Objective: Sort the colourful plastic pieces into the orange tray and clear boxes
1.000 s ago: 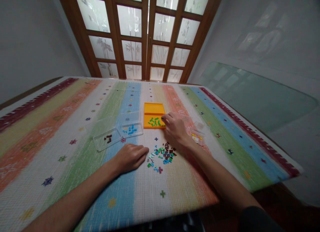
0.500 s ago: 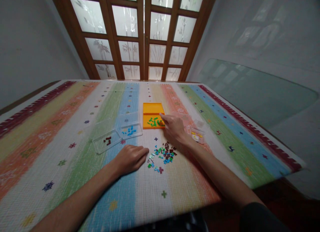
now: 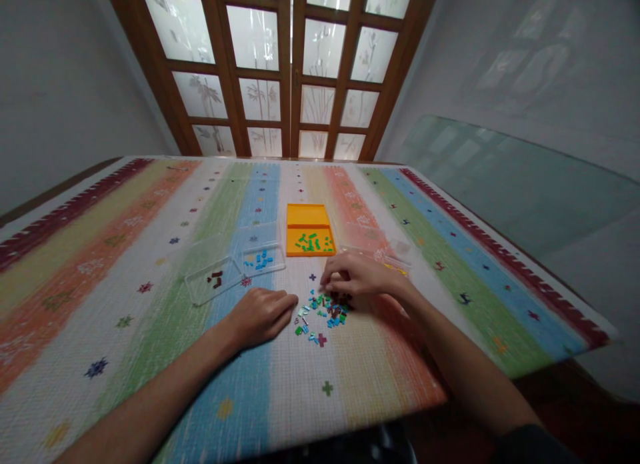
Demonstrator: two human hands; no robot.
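Note:
A pile of tiny toy bricks point(image 3: 333, 313) in brown, blue, green and grey lies on the striped tablecloth. My right hand point(image 3: 359, 273) is over the pile's far edge, thumb and forefinger bent together at the bricks. Whatever is between those fingertips is too small to make out, and the hand hides part of the brown bricks. Left of the pile, my left hand point(image 3: 265, 316) rests palm down, its fingers curled closed and nothing visible in them. Beyond the pile, an open orange case point(image 3: 306, 215) holds several green bricks point(image 3: 311, 241).
Left of the case stand a clear box point(image 3: 281, 269) with blue bricks and another clear box point(image 3: 196, 303) with brown bricks. A clear container with yellow pieces point(image 3: 395, 269) is partly hidden behind my right hand. Frosted-glass doors point(image 3: 250, 41) stand beyond the table.
My right hand has moved from the orange case back toward me, down to the brick pile. The green bricks in the case now show fully. My left hand has stayed in place.

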